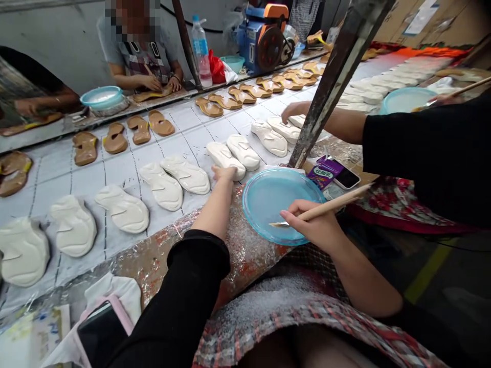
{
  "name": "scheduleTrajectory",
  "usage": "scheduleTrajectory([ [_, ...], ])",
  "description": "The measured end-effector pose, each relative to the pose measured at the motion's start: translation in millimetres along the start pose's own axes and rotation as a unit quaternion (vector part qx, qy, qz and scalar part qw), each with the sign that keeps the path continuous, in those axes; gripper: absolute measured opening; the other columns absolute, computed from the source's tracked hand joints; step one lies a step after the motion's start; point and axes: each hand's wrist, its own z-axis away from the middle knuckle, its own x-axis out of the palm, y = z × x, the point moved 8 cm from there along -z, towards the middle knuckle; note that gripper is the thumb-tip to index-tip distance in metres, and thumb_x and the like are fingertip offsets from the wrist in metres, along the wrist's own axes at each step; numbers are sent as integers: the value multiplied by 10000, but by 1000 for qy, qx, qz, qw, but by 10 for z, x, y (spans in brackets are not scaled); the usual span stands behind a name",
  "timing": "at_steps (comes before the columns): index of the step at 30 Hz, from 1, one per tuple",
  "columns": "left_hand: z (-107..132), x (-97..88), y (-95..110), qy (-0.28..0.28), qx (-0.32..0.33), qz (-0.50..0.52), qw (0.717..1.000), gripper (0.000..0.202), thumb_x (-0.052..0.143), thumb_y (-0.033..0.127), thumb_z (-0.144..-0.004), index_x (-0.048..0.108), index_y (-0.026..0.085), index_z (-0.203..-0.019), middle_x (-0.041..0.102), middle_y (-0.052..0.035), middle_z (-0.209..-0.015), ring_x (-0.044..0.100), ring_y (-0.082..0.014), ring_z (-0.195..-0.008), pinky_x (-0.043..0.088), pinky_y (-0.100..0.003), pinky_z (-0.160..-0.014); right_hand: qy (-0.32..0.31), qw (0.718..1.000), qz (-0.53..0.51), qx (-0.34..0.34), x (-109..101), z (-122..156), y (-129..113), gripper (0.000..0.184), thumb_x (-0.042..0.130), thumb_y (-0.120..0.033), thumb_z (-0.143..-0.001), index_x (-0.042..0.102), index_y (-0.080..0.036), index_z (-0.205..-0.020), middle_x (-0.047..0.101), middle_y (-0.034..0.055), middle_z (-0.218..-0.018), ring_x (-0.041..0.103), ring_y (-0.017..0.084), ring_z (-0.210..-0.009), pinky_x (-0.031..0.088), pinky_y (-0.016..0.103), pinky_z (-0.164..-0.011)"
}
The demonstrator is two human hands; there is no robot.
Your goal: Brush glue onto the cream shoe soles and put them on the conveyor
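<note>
My left hand (pixel 223 174) is at the near end of a white sandal (pixel 225 157) on the pale cloth-covered table. Its fingers close on that end and are partly hidden. Touching this piece on its right is a matching white sandal (pixel 243 152). In my right hand (pixel 312 225) is a paintbrush (pixel 333 203) with a thick wooden handle, held between thumb and fingers. The bristle end points left, over a light-blue bowl (pixel 264 197) at the table's near edge.
More white sandals (pixel 164 186) line the near side; tan sandals (pixel 140 129) line the far side. A slanted metal post (pixel 333 76) rises right of the bowl. A co-worker's hand (pixel 297 110) reaches in from the right. Phones (pixel 102 329) and a purple packet (pixel 324 171) lie near the edge.
</note>
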Motion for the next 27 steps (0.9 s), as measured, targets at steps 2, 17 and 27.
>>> scheduleTrajectory([
  [2, 55, -22, 81, -28, -8, 95, 995, 370, 638, 354, -983, 608, 153, -1293, 643, -118, -1284, 668, -240, -1089, 591, -454, -909, 4, 1000, 17, 14, 17, -36, 57, 395, 638, -494, -891, 563, -190, -651, 521, -12, -576, 466, 127, -576, 347, 264, -553],
  [17, 1988, -712, 15, -251, 62, 315, 913, 840, 488, 880, -803, 709, 168, -1191, 749, -148, -1119, 739, -369, -992, 622, -503, -873, -32, 968, -130, -211, -191, 110, -741, 216, 726, -380, -898, 679, -197, -793, 642, -13, -671, 564, 105, -583, 446, 221, -526],
  [27, 2496, -593, 23, -260, 105, 297, 913, 726, 607, 804, -793, 733, 216, -1200, 735, -88, -1204, 394, -370, -1492, 513, -464, -1126, 29, 879, -6, -477, -201, 507, -1879, 27, 719, -222, -945, 713, -196, -946, 722, 18, -798, 675, 127, -729, 567, 298, -715],
])
